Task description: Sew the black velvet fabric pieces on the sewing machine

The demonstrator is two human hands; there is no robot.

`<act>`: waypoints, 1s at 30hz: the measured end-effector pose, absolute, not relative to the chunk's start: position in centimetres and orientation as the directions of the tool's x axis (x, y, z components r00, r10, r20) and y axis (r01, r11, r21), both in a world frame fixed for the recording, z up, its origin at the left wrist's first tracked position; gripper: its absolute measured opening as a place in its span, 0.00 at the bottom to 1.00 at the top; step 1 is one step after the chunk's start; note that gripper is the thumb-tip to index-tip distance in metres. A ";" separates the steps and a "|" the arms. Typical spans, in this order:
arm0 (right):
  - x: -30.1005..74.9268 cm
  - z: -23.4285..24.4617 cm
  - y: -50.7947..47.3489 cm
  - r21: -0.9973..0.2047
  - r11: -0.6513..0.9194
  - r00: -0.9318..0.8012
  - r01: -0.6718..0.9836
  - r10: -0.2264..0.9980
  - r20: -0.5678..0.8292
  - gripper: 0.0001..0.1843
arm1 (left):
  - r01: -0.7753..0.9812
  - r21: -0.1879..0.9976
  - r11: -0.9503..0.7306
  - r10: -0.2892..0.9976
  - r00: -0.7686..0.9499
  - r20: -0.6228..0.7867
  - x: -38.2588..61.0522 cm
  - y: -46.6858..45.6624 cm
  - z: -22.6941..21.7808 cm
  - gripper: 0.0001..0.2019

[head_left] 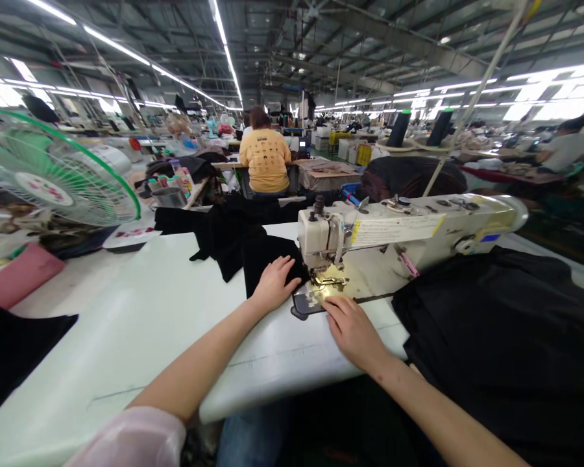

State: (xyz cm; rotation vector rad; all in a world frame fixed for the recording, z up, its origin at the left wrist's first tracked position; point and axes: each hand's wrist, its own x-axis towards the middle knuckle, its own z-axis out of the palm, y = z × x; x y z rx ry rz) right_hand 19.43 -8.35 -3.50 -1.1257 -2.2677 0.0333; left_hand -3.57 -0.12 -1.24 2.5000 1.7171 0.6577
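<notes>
My left hand (274, 284) lies palm down on a black fabric piece (260, 256), fingers stretched and thumb apart, just left of the sewing machine's needle area. The industrial sewing machine (394, 224) is white, with a paper strip taped along its arm and a lit presser foot (328, 280). At the front edge of the metal bed plate (365, 288) rests my right hand (353, 327). Its fingers are extended, the fingertips touching the plate below the presser foot, and no held thing shows. More black fabric (219, 227) spreads behind my left hand.
A large black fabric pile (506, 337) lies right of the machine. On the left are a green-rimmed fan (53, 168), a pink cloth (22, 275) and a black piece (19, 350) on the pale tabletop (141, 311). Ahead sits a person in a yellow shirt (265, 159).
</notes>
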 end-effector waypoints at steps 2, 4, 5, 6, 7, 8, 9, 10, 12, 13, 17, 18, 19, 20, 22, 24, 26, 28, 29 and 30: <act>19.7 -3.6 -8.4 -0.279 0.662 -0.468 0.695 0.712 0.524 0.16 | 0.910 0.259 -0.323 0.925 0.246 0.289 -3.5 -1.6 -1.4 0.26; 19.9 -3.6 -8.4 -0.290 0.679 -0.468 0.674 0.697 0.542 0.16 | 0.925 0.223 -0.309 0.935 0.253 0.249 -3.4 -4.1 -1.3 0.29; 20.0 -3.6 -8.3 -0.299 0.682 -0.463 0.668 0.695 0.550 0.17 | 0.929 0.194 -0.316 0.935 0.271 0.227 -3.4 -5.5 -1.1 0.30; 20.0 -3.5 -8.3 -0.307 0.685 -0.460 0.660 0.692 0.556 0.18 | 0.930 0.162 -0.329 0.933 0.295 0.204 -3.5 -7.0 -0.8 0.32; 19.9 -3.5 -8.4 -0.314 0.693 -0.464 0.649 0.687 0.559 0.18 | 0.930 0.132 -0.343 0.930 0.317 0.184 -3.5 -8.4 -0.4 0.33; 19.8 -3.5 -8.4 -0.317 0.707 -0.479 0.633 0.678 0.558 0.19 | 0.928 0.110 -0.355 0.927 0.335 0.169 -3.6 -9.6 0.0 0.34; 19.6 -3.4 -8.5 -0.313 0.726 -0.506 0.612 0.664 0.551 0.20 | 0.926 0.098 -0.364 0.924 0.346 0.162 -3.7 -10.4 0.3 0.33; 19.3 -3.3 -8.6 -0.304 0.748 -0.541 0.590 0.646 0.539 0.20 | 0.924 0.092 -0.372 0.920 0.354 0.167 -3.8 -10.9 0.6 0.32; 18.7 -3.1 -8.9 -0.270 0.784 -0.610 0.559 0.609 0.507 0.20 | 0.911 0.091 -0.402 0.904 0.380 0.198 -4.1 -10.7 0.9 0.26; 18.4 -3.0 -9.1 -0.251 0.795 -0.635 0.553 0.597 0.490 0.20 | 0.900 0.093 -0.426 0.892 0.401 0.208 -4.2 -10.1 0.9 0.24; 18.0 -3.1 -10.1 -0.222 0.804 -0.674 0.551 0.586 0.450 0.18 | 0.876 0.120 -0.467 0.884 0.459 0.087 -5.3 -6.4 0.1 0.27; 18.0 -3.1 -10.3 -0.231 0.800 -0.672 0.554 0.593 0.444 0.17 | 0.878 0.129 -0.461 0.887 0.459 0.046 -5.6 -5.6 -0.1 0.29; 18.1 -3.1 -10.6 -0.244 0.794 -0.667 0.557 0.603 0.438 0.17 | 0.879 0.138 -0.456 0.889 0.458 0.018 -5.8 -4.9 -0.3 0.31; 18.1 -3.0 -10.8 -0.258 0.787 -0.661 0.560 0.613 0.433 0.17 | 0.878 0.146 -0.457 0.888 0.461 0.006 -6.0 -4.5 -0.5 0.32; 18.1 -2.7 -11.2 -0.282 0.775 -0.649 0.566 0.629 0.428 0.17 | 0.871 0.159 -0.465 0.883 0.470 0.013 -6.2 -4.1 -0.7 0.33; 17.9 -2.1 -11.5 -0.291 0.769 -0.641 0.569 0.637 0.429 0.17 | 0.867 0.167 -0.469 0.881 0.471 0.032 -6.3 -4.2 -0.9 0.33; 17.6 -1.3 -11.3 -0.289 0.771 -0.651 0.568 0.635 0.415 0.14 | 0.867 0.172 -0.468 0.882 0.469 0.037 -6.3 -4.7 -0.7 0.33; 17.0 -0.4 -10.8 -0.283 0.777 -0.662 0.562 0.628 0.409 0.12 | 0.857 0.174 -0.485 0.873 0.487 0.037 -6.3 -5.2 -0.1 0.34; 16.6 0.0 -10.3 -0.285 0.781 -0.659 0.556 0.623 0.422 0.12 | 0.844 0.174 -0.507 0.861 0.508 0.044 -6.4 -5.4 0.3 0.32; 16.0 0.3 -9.7 -0.294 0.784 -0.646 0.547 0.618 0.448 0.12 | 0.837 0.171 -0.520 0.853 0.518 0.060 -6.5 -5.4 0.8 0.27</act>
